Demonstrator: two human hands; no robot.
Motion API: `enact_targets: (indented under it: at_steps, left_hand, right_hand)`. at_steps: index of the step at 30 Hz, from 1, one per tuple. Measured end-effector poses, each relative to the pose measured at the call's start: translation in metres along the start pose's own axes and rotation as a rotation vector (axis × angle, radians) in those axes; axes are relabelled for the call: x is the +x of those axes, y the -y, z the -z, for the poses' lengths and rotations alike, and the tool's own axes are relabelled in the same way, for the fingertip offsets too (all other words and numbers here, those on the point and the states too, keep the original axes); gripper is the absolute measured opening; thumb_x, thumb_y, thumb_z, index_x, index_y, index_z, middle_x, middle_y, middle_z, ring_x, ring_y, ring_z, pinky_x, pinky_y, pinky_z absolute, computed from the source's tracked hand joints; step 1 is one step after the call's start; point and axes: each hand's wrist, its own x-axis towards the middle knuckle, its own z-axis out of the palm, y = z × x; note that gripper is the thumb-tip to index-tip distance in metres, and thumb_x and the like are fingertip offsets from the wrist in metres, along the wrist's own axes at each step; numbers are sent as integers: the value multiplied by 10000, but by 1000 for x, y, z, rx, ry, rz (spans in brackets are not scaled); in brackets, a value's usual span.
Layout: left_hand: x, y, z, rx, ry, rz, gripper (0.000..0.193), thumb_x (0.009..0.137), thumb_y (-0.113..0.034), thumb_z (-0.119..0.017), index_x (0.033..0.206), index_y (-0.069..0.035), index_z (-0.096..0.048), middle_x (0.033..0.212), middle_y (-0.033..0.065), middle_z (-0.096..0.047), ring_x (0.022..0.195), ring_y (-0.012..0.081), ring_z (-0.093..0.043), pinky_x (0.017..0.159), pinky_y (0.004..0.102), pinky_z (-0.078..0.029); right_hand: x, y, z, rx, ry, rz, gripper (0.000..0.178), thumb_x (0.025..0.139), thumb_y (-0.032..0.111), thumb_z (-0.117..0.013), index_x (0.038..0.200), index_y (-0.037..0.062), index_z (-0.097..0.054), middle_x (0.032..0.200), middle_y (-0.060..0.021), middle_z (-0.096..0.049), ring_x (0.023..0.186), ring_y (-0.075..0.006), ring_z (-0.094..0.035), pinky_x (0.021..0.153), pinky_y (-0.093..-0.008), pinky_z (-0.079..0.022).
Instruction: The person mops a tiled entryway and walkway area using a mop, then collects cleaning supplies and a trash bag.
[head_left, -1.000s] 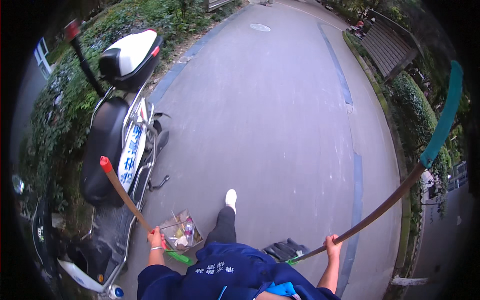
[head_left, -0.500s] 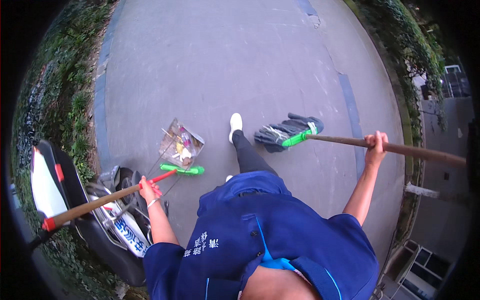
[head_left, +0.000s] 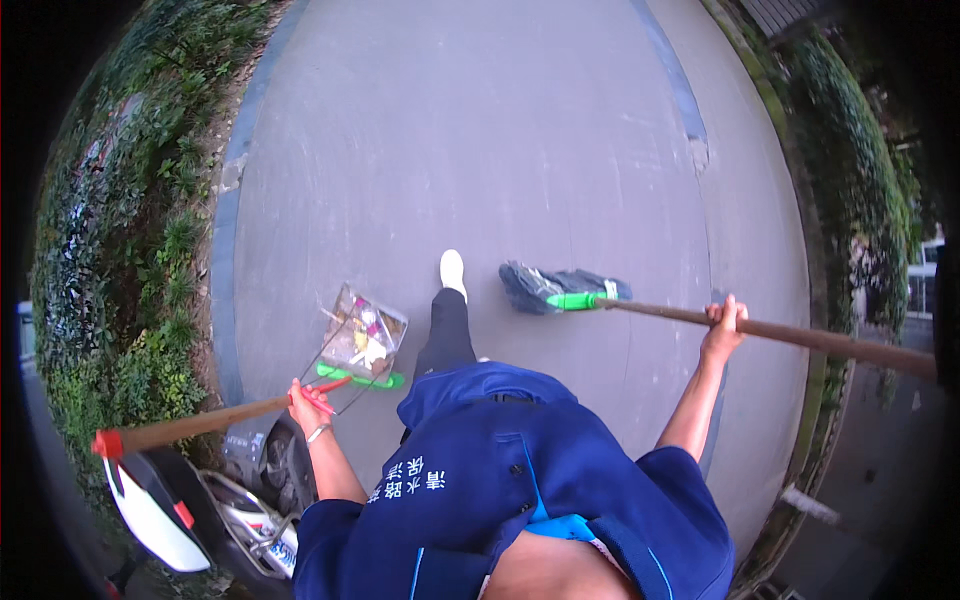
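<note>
Two grips wrapped: left hand (head_left: 308, 402) on red-tipped pole (head_left: 205, 423), right hand (head_left: 727, 320) on mop pole (head_left: 800, 337); best hold litter pan (head_left: 392, 328) level.

brown pole (head_left: 820, 341), navy shirt (head_left: 600, 450), white shoe (head_left: 452, 270)

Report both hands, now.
Left hand: closed, holding a red-capped brown wooden handle.
Right hand: closed, holding a long brown wooden pole with a bright-green head.

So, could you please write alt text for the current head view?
A person on a grey path grips a mop in the right hand and a wooden-handled tool with a green head in the left hand, near a dustpan of litter.
</note>
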Motion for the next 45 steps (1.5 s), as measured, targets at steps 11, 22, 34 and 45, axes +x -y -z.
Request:
enact_targets:
  at_steps: [11, 22, 34, 45]
  left_hand:
    - [128, -13, -262, 177, -108, 10, 160, 750, -157, -506, 794, -91, -368, 562, 23, -450, 381, 84, -376, 296, 212, -300]
    - [207, -6, -509, 115, -148, 33, 165, 750, -170, -524, 785, -117, -372, 541, 21, -439, 372, 79, -371, 295, 203, -297]
    - [299, -23, -825, -174, -23, -23, 161, 751, -164, -530, 751, -124, -374, 548, 17, -441, 397, 78, -386, 302, 201, -301]
    - [347, -19, -1166, 142, 213, -68, 184, 730, -123, -525, 813, -90, -364, 567, 28, -462, 401, 82, -395, 312, 201, -307]
  right_hand:
    - [114, -44, -156, -124, -100, -8, 286, 765, 76, -523, 573, 100, -313, 475, 2, -341, 404, -89, -328, 418, -244, -340]
    - [326, -144, -349, -219, -121, -103, 282, 739, 68, -546, 565, 98, -326, 456, -1, -364, 364, -83, -373, 351, -215, -322]
    - [547, -153, -527, -213, 97, -11, 264, 779, 69, -490, 585, 91, -314, 482, 1, -340, 404, -89, -348, 408, -242, -352]
    - [725, -158, -637, -168, 104, 33, 253, 771, 68, -503, 595, 85, -323, 477, -7, -367, 408, -89, -356, 409, -238, -341]
